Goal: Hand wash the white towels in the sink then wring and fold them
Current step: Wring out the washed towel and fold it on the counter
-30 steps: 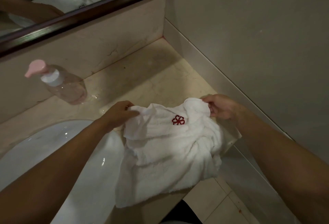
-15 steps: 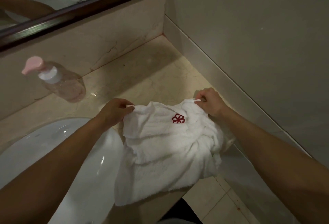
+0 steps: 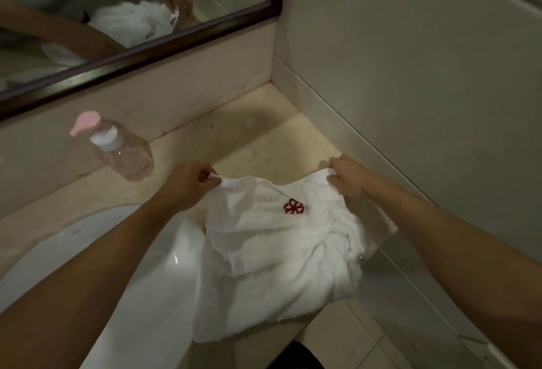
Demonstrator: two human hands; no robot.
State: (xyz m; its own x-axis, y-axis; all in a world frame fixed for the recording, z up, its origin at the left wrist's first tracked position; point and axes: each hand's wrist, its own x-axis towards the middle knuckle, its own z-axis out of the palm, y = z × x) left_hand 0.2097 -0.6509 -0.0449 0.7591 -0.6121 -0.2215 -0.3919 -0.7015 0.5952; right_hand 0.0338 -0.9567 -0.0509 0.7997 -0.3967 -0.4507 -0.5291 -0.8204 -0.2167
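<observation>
Both hands pinch the far edge of the white towel point(image 3: 281, 254) — left hand point(image 3: 190, 184) on the left corner, right hand point(image 3: 349, 176) on the right corner, fingers curled onto the cloth. Compared with a second ago, the hands sit farther back on the counter point(image 3: 264, 140) and slightly wider apart, so the top edge is pulled tauter and nearer to straight; the body of the towel remains bunched and creased. Judgement: washing and wringing look finished for this piece, and this is the spreading step ahead of folding. Towel position: draped over the counter's front right corner, just right of the sink point(image 3: 102, 266), lower hem hanging past the counter edge toward the floor. Orientation: held edge runs left–right, roughly parallel to the mirror point(image 3: 132, 55); long axis appears to run from the hands toward the person, though bunching makes this uncertain. Red emblem point(image 3: 294, 206) faces up, near the far edge. Soap bottle point(image 3: 123, 148) stands apart, behind the left hand.
</observation>
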